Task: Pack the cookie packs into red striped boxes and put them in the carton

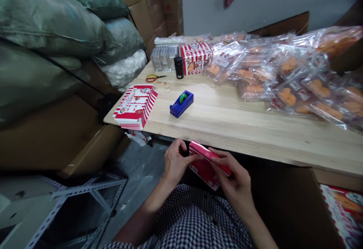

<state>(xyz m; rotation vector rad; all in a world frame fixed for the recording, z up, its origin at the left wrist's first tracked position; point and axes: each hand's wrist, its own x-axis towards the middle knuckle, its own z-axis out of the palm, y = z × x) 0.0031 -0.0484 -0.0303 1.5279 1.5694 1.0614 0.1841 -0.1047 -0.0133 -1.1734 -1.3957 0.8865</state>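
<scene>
A red carton (208,173) is at lower centre, its small pale printed patch unreadable; the right hand (234,177) grasps it. The left hand (176,162) lays its thumb on it, fingers curled; whether it grips, I cannot tell. Above, on the worktop (227,124), red-and-white cartons (135,107) and a striped box (197,58) bear round emblems, their lettering too small to read.
</scene>
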